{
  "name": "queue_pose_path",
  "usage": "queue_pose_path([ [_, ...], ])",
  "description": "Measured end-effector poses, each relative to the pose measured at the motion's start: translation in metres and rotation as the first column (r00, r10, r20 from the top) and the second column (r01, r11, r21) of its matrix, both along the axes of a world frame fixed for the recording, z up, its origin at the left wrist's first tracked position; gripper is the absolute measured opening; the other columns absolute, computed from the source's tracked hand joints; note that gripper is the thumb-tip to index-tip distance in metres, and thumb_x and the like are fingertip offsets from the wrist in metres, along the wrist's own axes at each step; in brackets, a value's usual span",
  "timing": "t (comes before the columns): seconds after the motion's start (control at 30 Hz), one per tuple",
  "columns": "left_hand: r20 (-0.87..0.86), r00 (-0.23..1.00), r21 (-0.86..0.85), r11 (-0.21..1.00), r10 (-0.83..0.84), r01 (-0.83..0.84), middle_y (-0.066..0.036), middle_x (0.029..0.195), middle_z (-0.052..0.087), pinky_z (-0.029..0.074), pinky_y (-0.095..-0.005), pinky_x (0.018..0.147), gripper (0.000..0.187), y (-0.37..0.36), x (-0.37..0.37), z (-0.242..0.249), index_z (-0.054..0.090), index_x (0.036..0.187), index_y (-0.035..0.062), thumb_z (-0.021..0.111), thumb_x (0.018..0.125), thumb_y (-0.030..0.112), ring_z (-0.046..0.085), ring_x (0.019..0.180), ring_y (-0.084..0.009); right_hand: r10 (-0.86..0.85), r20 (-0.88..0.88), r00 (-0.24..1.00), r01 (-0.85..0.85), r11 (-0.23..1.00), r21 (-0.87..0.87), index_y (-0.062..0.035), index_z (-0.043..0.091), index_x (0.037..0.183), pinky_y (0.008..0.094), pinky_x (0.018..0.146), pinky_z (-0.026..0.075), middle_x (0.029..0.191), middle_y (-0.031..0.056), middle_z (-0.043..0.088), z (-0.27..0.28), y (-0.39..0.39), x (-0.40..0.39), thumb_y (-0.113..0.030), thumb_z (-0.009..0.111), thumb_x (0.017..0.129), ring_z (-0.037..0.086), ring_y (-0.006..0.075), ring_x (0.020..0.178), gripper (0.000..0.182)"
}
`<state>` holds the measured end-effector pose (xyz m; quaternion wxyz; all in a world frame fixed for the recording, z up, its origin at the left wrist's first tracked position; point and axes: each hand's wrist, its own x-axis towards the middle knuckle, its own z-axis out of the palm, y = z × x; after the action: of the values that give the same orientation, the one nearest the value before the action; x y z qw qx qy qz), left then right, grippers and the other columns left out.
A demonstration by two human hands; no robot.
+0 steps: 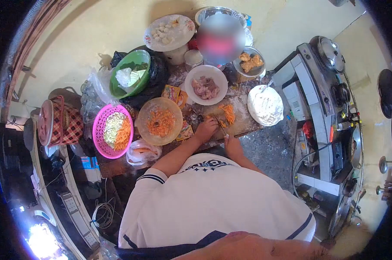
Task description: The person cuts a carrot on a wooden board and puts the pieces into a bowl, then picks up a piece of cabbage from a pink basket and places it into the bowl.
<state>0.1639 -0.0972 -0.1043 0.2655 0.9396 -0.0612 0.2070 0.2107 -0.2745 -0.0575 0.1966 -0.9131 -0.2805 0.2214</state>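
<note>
My right hand [233, 146] is closed round the handle of a knife [222, 128], whose blade points away from me over a cutting board [239, 126]. To the left of the blade, my left hand [207, 129] has its fingers curled down on a piece of carrot, mostly covered by the fingers. Cut carrot strips [228, 113] lie in a small pile just beyond the knife. A translucent bowl of diced carrot [160, 122] stands left of my left hand. Farther back is a white bowl [206, 71] with raw meat pieces in it.
On the left sit a pink basket [99, 147] of shredded vegetables, a plastic bag [145, 152] and a green basin [146, 65]. A white flour-filled bowl [265, 105] stands right, a fried-food bowl [253, 71] behind. A stove [319, 80] is farther right.
</note>
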Motion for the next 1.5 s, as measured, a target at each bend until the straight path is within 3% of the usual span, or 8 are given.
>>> queue_pose_path([
  [0.4, 0.019, 1.0, 0.002, 1.0, 0.002, -0.002, -0.007, 0.086, 0.06, 0.049, -0.0327, 0.075, 0.014, -0.002, 0.0, -0.001, 0.061, 0.079, 0.0034, 0.064, 0.068, 0.012, 0.056, 0.088, -0.0239, 0.025, 0.048, 0.999, -0.026, 1.0, 0.016, 0.0045, 0.051, 0.092, 0.0524, 0.06, 0.048, 0.07, 0.0265, 0.06, -0.015, 0.007, 0.002, -0.027, 0.042, 0.092, 0.06, 0.0432, 0.068, 0.033],
  [0.7, 0.066, 0.998, 0.03, 0.999, -0.016, 0.014, -0.012, 0.1, 0.061, 0.046, -0.0382, 0.086, 0.025, -0.001, -0.004, 0.02, 0.061, 0.097, 0.0026, 0.057, 0.072, 0.004, 0.055, 0.1, -0.0282, -0.121, 0.102, 0.987, 0.113, 0.99, 0.084, 0.001, 0.048, 0.095, 0.0536, 0.06, 0.046, 0.07, 0.0275, 0.058, -0.005, -0.002, 0.014, -0.022, 0.048, 0.089, 0.058, 0.0449, 0.071, 0.024],
  [0.87, -0.205, 0.934, -0.17, 0.929, 0.293, -0.328, -0.011, 0.104, 0.06, 0.046, -0.0382, 0.086, 0.031, 0.03, -0.009, 0.036, 0.06, 0.104, 0.006, 0.058, 0.072, 0.006, 0.054, 0.102, -0.0297, -0.025, 0.066, 0.997, 0.014, 0.987, 0.162, 0.0017, 0.048, 0.093, 0.0544, 0.059, 0.043, 0.07, 0.0276, 0.057, 0.004, -0.014, 0.015, -0.024, 0.046, 0.09, 0.057, 0.0461, 0.068, 0.026],
  [1.1, -0.143, 0.973, -0.018, 0.982, 0.182, -0.187, -0.011, 0.094, 0.062, 0.044, -0.0376, 0.087, 0.016, 0.034, -0.004, 0.015, 0.065, 0.088, 0.0038, 0.06, 0.075, 0.013, 0.056, 0.095, -0.029, -0.046, 0.002, 0.999, 0.045, 0.995, 0.085, 0.0029, 0.052, 0.088, 0.0547, 0.061, 0.043, 0.073, 0.0274, 0.058, 0.003, -0.015, 0.01, -0.027, 0.041, 0.092, 0.056, 0.0464, 0.068, 0.032],
  [1.2, -0.313, 0.945, 0.049, 0.995, 0.1, -0.089, -0.01, 0.092, 0.063, 0.044, -0.0372, 0.086, 0.013, 0.034, 0.003, 0.01, 0.065, 0.083, 0.0042, 0.06, 0.075, 0.014, 0.057, 0.092, -0.029, -0.052, 0.085, 0.995, 0.039, 0.988, 0.149, 0.003, 0.053, 0.088, 0.0546, 0.061, 0.044, 0.073, 0.0275, 0.059, -0.001, -0.013, 0.014, -0.027, 0.042, 0.092, 0.057, 0.0463, 0.069, 0.032],
  [1.27, -0.151, 0.989, 0.056, 0.998, -0.005, 0.014, -0.005, 0.092, 0.063, 0.05, -0.0345, 0.078, 0.014, 0.027, 0.007, 0.005, 0.064, 0.085, 0.0066, 0.06, 0.074, 0.013, 0.057, 0.095, -0.0245, -0.025, 0.073, 0.997, 0.014, 0.99, 0.143, 0.0042, 0.054, 0.088, 0.0538, 0.061, 0.045, 0.072, 0.028, 0.059, 0.002, -0.011, 0.016, -0.028, 0.042, 0.092, 0.057, 0.0456, 0.068, 0.034],
  [1.37, -0.043, 0.999, 0.022, 1.0, 0.01, -0.009, -0.006, 0.089, 0.062, 0.05, -0.0343, 0.076, 0.016, 0.02, 0.007, 0.008, 0.064, 0.084, 0.0067, 0.06, 0.071, 0.014, 0.057, 0.092, -0.0244, 0.004, 0.037, 0.999, -0.009, 0.989, 0.147, 0.0053, 0.055, 0.087, 0.0533, 0.061, 0.046, 0.071, 0.0285, 0.059, 0.004, -0.005, 0.012, -0.029, 0.041, 0.093, 0.058, 0.0453, 0.067, 0.037],
  [1.5, -0.128, 0.992, -0.007, 1.0, 0.021, -0.022, -0.005, 0.088, 0.062, 0.05, -0.034, 0.075, 0.015, 0.021, 0.003, 0.02, 0.064, 0.083, 0.0067, 0.06, 0.071, 0.014, 0.057, 0.091, -0.0239, -0.009, 0.003, 1.0, 0.008, 0.983, 0.181, 0.0049, 0.057, 0.085, 0.0538, 0.061, 0.045, 0.071, 0.0284, 0.059, -0.006, -0.001, 0.008, -0.028, 0.042, 0.092, 0.058, 0.0459, 0.068, 0.037],
])
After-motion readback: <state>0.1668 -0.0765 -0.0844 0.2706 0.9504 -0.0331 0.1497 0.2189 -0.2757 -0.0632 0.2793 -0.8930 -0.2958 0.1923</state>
